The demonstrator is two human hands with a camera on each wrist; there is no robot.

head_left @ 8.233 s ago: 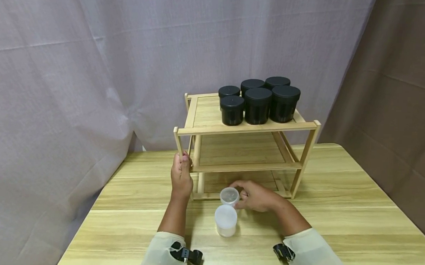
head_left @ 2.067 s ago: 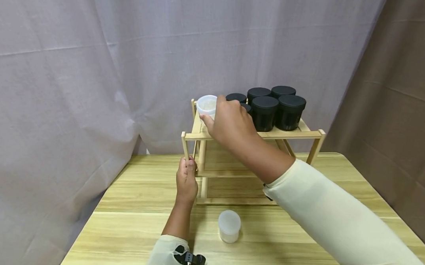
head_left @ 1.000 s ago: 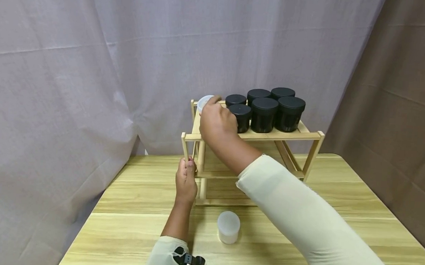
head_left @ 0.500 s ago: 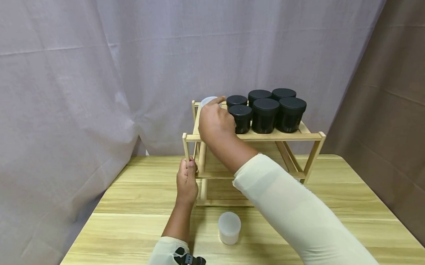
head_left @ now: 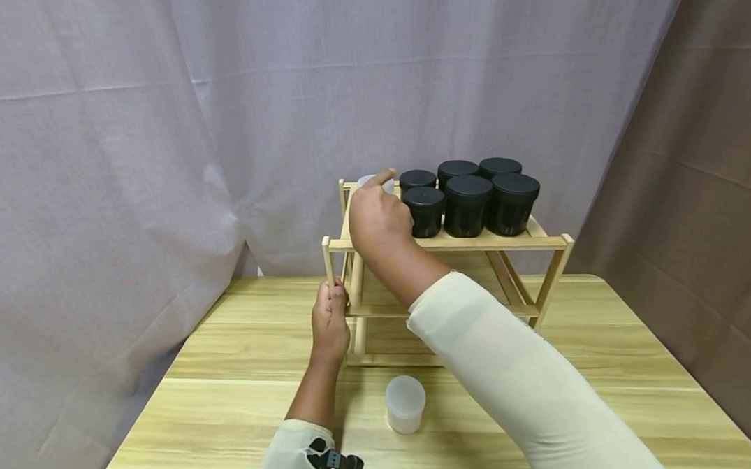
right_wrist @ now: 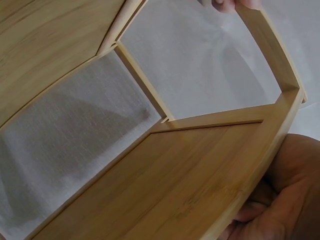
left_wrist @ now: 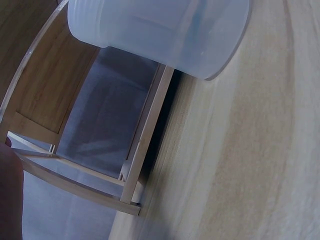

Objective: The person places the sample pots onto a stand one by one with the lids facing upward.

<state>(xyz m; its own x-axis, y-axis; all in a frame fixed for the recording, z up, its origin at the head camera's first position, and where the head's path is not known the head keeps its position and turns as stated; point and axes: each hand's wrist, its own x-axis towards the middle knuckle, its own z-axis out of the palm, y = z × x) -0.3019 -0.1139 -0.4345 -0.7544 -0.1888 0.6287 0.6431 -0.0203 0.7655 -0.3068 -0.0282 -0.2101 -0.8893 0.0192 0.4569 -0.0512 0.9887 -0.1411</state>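
My left hand (head_left: pixel 330 323) grips the front left post of a two-tier wooden rack (head_left: pixel 495 243); part of that hand (left_wrist: pixel 9 190) shows at the edge of the left wrist view. Over the top shelf's left end, my right hand (head_left: pixel 379 217) holds a small clear plastic jar (head_left: pixel 366 181), which it mostly covers. Its index finger points up along the jar's right side. From below, the right wrist view shows this hand (right_wrist: pixel 295 192) with curled fingers behind the shelf's edge. A second clear jar with a frosted lid (head_left: pixel 405 404) stands upright on the table before the rack.
Several black lidded jars (head_left: pixel 468 205) stand in two rows on the top shelf, close to the right of my right hand. The wooden table (head_left: pixel 236 396) extends to both sides. A grey curtain (head_left: pixel 280 104) hangs behind, a brown one (head_left: pixel 698 206) at the right.
The right hand took the clear jar from the table up to the top shelf, then lowered it and shifted it slightly right toward the black jars. The left hand keeps its grip on the post.
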